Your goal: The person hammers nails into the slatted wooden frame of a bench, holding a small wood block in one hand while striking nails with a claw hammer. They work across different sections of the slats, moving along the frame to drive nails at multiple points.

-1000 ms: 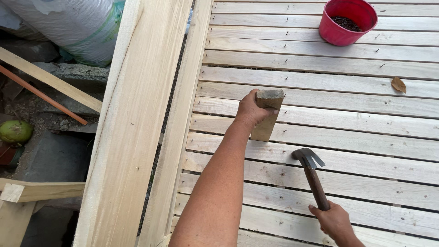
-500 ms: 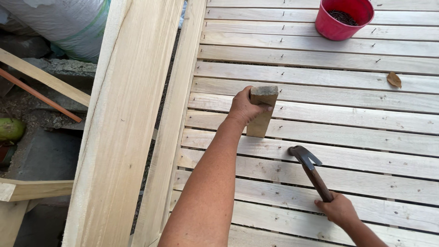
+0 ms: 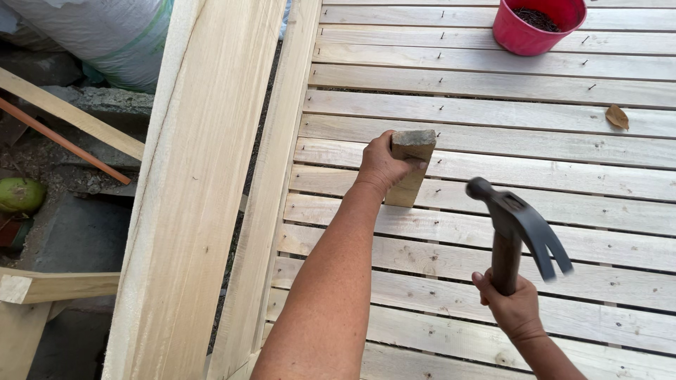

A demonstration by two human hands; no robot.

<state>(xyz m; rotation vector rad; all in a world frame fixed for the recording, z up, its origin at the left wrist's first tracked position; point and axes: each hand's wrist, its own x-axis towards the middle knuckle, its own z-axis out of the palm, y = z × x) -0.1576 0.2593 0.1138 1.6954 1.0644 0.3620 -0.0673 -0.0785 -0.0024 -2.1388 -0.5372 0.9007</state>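
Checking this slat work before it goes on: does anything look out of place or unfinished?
Yes. Several nails stand proud of the far wooden slats, near the red bucket. A dry leaf lies on one slat. The left hand holds a wood block upright; the right hand holds a claw hammer.

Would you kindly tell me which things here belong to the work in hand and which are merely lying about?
In use: wooden block in left hand; claw hammer in right hand; slats; red nail tub.
Lying about: dry leaf; green coconut; white sack.
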